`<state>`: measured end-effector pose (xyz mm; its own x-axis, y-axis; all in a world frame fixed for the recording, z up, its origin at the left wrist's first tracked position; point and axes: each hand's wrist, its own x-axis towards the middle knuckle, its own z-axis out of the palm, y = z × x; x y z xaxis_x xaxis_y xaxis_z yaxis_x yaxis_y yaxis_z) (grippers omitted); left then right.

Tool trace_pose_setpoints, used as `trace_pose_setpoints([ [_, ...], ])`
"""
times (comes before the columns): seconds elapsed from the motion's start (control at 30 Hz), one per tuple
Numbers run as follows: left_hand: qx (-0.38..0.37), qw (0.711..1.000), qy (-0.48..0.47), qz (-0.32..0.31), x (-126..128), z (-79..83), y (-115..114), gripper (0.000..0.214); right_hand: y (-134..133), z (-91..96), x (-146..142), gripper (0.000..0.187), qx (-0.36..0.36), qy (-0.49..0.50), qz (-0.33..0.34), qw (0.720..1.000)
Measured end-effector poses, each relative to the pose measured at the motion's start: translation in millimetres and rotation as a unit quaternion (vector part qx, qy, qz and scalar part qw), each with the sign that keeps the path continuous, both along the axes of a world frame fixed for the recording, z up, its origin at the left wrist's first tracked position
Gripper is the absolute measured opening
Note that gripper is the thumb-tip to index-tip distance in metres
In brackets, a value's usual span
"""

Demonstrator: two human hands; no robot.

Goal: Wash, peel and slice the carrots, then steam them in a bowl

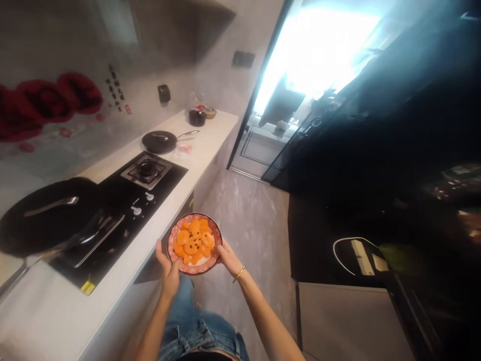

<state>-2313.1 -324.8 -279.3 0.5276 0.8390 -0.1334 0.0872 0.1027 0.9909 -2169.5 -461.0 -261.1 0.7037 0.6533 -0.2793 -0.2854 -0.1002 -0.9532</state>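
Observation:
Between my two hands is a round plate (173,256) with a red patterned rim, held level in front of my body. Orange slices (194,241) dotted with small dark bits lie on it; they look like a cooked vegetable or fruit, but I cannot tell which. My left hand (170,273) grips the lower left rim, thumb on top and a finger along the side. On the right rim, my right hand (228,256) is closed with its thumb over the edge. A gold bracelet (239,274) circles my right wrist.
On the left, a white counter (112,296) carries a black gas hob (112,195), a large covered wok (48,220), a black frying pan (160,143) and a small dark pot (197,118). Grey floor (255,225) leads to a bright doorway (293,95). Dark cabinets (361,200) stand at right.

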Motion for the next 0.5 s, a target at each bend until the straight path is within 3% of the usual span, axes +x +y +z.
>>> trace_pose_setpoints([
  [0.1,-0.001,1.0,0.0,-0.01,79,3.3,18,0.095,20,-5.3,77,0.048,-0.001,0.029,-0.004,1.0],
  [0.27,-0.019,0.999,-0.025,-0.03,222,-5.6,53,0.097,52,-6.2,211,0.053,-0.025,0.085,-0.013,0.996],
  [0.5,-0.032,0.996,-0.032,-0.08,434,-24.8,88,0.095,44,-10.0,396,0.062,-0.02,0.107,-0.109,0.988],
])
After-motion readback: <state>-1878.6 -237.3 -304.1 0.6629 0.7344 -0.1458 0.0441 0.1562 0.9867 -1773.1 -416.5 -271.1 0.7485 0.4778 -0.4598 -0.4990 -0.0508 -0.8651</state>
